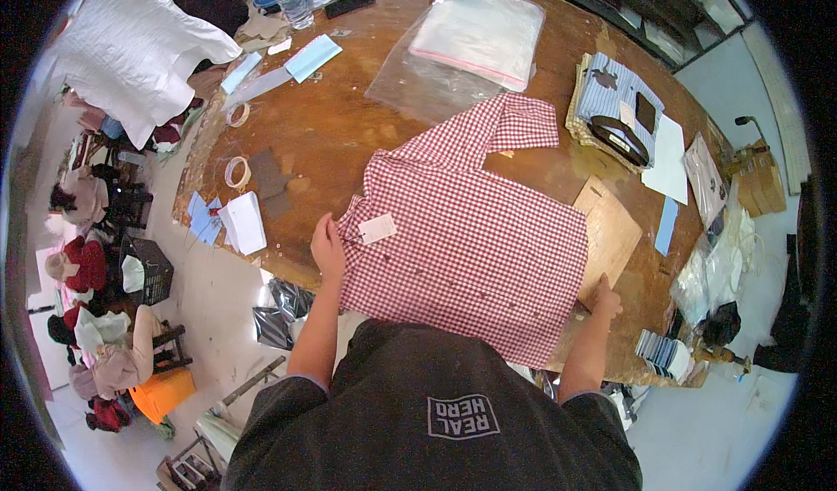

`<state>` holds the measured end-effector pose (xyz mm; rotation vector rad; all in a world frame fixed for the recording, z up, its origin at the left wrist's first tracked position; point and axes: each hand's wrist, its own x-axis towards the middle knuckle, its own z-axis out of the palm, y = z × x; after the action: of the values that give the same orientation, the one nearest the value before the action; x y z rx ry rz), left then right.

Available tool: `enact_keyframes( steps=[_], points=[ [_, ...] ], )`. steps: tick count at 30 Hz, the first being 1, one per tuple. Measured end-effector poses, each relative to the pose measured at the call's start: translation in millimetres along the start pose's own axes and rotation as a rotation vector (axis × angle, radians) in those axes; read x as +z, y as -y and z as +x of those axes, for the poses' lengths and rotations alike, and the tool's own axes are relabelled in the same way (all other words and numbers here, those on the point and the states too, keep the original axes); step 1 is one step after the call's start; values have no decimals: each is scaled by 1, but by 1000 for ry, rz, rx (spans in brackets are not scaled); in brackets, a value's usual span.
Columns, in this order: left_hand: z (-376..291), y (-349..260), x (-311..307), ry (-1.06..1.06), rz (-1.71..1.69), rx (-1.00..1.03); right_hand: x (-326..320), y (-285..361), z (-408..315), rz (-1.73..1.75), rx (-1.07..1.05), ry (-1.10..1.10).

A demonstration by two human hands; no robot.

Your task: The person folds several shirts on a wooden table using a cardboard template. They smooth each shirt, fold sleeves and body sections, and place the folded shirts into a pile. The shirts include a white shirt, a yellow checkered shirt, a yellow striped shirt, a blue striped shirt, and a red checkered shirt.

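Note:
A red-and-white checked shirt [471,242] lies flat across the table in front of me, its collar to the left and one short sleeve stretched away from me. A white hang tag [378,229] rests on it near the collar. My left hand [328,246] grips the shirt at the collar end. At the hem, my right hand [608,299] holds the near corner of a thin wooden board [608,236]. The shirt's hem overlaps the board's left edge; how far the board reaches beneath the cloth is hidden.
Clear plastic bags [480,33] lie at the far side of the brown wooden table [340,125]. Folded shirts [614,108] are stacked at the right. Tape rolls [237,172] and folded white cloth [243,223] sit left. A water bottle [291,0] stands far left. Several people sit beyond.

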<state>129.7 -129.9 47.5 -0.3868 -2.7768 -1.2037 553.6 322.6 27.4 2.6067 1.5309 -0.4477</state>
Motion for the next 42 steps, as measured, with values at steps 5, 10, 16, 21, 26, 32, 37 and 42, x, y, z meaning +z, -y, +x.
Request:
enact_keyframes(
  steps=[5, 10, 16, 21, 26, 32, 37, 42],
  points=[
    [19, 16, 23, 271, 51, -77, 2, -36, 102, 578, 18, 270],
    [0, 28, 12, 115, 47, -5, -129, 42, -38, 326, -250, -442],
    [19, -13, 5, 354, 124, 100, -71, 9, -37, 685, -664, -304],
    [8, 8, -6, 178, -177, -19, 52, -19, -143, 737, -505, 186],
    [-10, 9, -19, 64, 51, 152, 81, -40, -139, 753, -413, 163],
    [-2, 4, -13, 374, -87, -88, 96, -44, -117, 820, -366, 218],
    [18, 9, -4, 749, -95, -150, 95, -41, -124, 889, -314, 219],
    [18, 7, 20, 683, 121, -184, 88, -42, -127, 844, -334, 223]
  ],
)
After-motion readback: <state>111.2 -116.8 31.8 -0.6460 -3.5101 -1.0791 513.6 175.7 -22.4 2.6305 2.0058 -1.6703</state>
